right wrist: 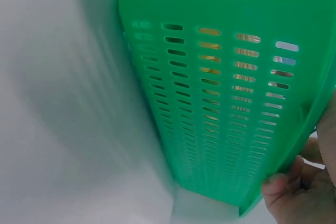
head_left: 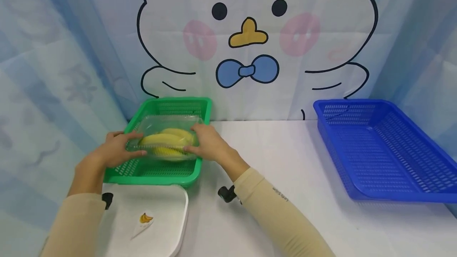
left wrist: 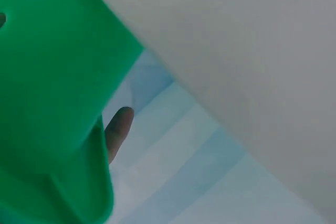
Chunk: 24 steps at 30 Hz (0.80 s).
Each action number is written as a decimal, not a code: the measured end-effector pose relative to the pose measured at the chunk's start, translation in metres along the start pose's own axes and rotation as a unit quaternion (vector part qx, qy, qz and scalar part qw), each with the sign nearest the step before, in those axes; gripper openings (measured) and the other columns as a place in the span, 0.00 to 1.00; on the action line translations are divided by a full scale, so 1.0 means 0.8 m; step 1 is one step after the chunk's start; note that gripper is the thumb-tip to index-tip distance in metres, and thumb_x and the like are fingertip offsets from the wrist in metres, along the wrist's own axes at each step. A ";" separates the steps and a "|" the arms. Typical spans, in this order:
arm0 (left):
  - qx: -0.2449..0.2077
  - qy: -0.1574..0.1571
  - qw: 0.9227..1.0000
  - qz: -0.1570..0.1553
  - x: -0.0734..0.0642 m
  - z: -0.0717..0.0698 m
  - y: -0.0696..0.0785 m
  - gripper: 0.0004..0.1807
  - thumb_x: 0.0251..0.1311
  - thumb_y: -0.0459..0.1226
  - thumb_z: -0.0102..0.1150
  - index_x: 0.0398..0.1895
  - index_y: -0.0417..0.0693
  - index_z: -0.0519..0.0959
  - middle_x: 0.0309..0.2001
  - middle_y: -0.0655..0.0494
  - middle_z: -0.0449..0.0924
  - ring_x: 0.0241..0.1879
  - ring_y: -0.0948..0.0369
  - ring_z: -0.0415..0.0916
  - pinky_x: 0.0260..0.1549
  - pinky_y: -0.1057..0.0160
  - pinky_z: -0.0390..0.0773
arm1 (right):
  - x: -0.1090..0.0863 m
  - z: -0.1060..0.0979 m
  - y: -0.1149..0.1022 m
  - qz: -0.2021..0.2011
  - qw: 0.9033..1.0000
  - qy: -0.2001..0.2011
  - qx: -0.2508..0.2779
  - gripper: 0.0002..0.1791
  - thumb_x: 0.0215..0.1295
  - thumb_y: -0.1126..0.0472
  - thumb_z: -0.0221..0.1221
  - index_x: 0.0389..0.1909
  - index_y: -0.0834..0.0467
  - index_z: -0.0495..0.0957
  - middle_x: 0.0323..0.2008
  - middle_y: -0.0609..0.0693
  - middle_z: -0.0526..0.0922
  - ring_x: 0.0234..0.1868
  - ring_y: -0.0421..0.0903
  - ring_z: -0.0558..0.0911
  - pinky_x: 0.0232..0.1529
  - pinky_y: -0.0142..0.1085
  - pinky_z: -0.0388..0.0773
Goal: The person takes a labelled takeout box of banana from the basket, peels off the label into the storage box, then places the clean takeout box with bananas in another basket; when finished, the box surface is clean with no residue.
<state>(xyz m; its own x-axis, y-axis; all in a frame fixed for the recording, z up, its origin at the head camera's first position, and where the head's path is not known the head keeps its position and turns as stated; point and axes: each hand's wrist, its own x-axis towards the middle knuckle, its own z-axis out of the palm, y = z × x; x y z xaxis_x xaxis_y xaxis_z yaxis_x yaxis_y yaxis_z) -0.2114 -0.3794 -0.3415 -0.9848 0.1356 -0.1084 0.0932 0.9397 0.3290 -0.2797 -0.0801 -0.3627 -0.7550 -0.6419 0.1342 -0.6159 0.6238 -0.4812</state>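
A clear plastic box (head_left: 160,121) with yellow bananas (head_left: 162,139) inside sits within the green basket (head_left: 150,180) at the left. My left hand (head_left: 116,149) grips the box's left end, thumb toward me and fingers on the far side. At the opposite end my right hand (head_left: 210,142) holds the box between thumb and fingers, over the basket's right rim. The left wrist view shows one fingertip (left wrist: 119,129) beside the green basket wall (left wrist: 63,77). In the right wrist view, the right hand (right wrist: 304,195) appears at the rim of the slotted basket side (right wrist: 210,3).
Just in front of the green basket lies a white tray (head_left: 164,225) bearing a small banana picture (head_left: 145,218). A blue basket (head_left: 360,193) stands on the right of the white table (head_left: 264,162). Patterned curtains (head_left: 246,102) hang behind and at both sides.
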 end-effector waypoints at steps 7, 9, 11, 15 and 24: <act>0.026 -0.015 1.000 -0.001 0.003 0.003 0.018 0.43 0.68 0.54 0.63 0.75 0.34 0.64 0.80 0.32 0.44 0.71 0.23 0.41 0.57 0.18 0.56 | -0.011 0.001 0.008 -0.030 0.999 0.002 -0.024 0.34 0.73 0.45 0.62 0.69 0.63 0.71 0.71 0.60 0.71 0.72 0.57 0.70 0.72 0.47 0.68; 0.046 -0.018 0.999 -0.003 0.003 0.002 0.022 0.44 0.69 0.55 0.62 0.76 0.35 0.63 0.80 0.31 0.45 0.70 0.21 0.43 0.55 0.16 0.55 | -0.016 0.001 0.012 -0.042 0.999 -0.003 -0.022 0.33 0.74 0.45 0.61 0.71 0.61 0.70 0.76 0.60 0.64 0.76 0.59 0.64 0.74 0.50 0.65; 0.063 -0.019 0.998 -0.004 0.002 0.001 0.026 0.44 0.69 0.55 0.61 0.77 0.34 0.61 0.79 0.30 0.45 0.70 0.20 0.45 0.54 0.15 0.55 | -0.024 0.000 0.016 -0.060 0.998 -0.005 -0.014 0.32 0.75 0.45 0.60 0.72 0.58 0.69 0.80 0.59 0.55 0.79 0.61 0.58 0.75 0.52 0.62; 0.085 -0.014 0.996 -0.006 -0.005 -0.002 0.036 0.47 0.69 0.57 0.60 0.78 0.34 0.58 0.78 0.27 0.43 0.69 0.19 0.46 0.53 0.15 0.57 | -0.040 -0.006 0.026 -0.107 0.994 0.003 0.029 0.33 0.74 0.47 0.60 0.74 0.56 0.66 0.83 0.55 0.41 0.81 0.59 0.54 0.75 0.51 0.63; 0.061 0.026 0.997 0.044 -0.021 -0.016 0.080 0.47 0.72 0.57 0.57 0.81 0.39 0.53 0.81 0.33 0.42 0.74 0.24 0.43 0.54 0.13 0.52 | -0.093 -0.044 0.057 -0.108 0.991 0.042 0.065 0.33 0.73 0.49 0.62 0.74 0.55 0.65 0.81 0.55 0.45 0.79 0.56 0.59 0.71 0.52 0.69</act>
<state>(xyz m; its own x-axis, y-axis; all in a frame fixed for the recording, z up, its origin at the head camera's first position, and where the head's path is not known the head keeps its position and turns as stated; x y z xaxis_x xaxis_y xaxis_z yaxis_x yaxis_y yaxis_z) -0.1905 -0.3256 -0.3070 -0.9780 0.2056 -0.0345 0.1933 0.9564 0.2191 -0.2596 0.0118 -0.3638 -0.6287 -0.7109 0.3151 -0.7345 0.4098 -0.5409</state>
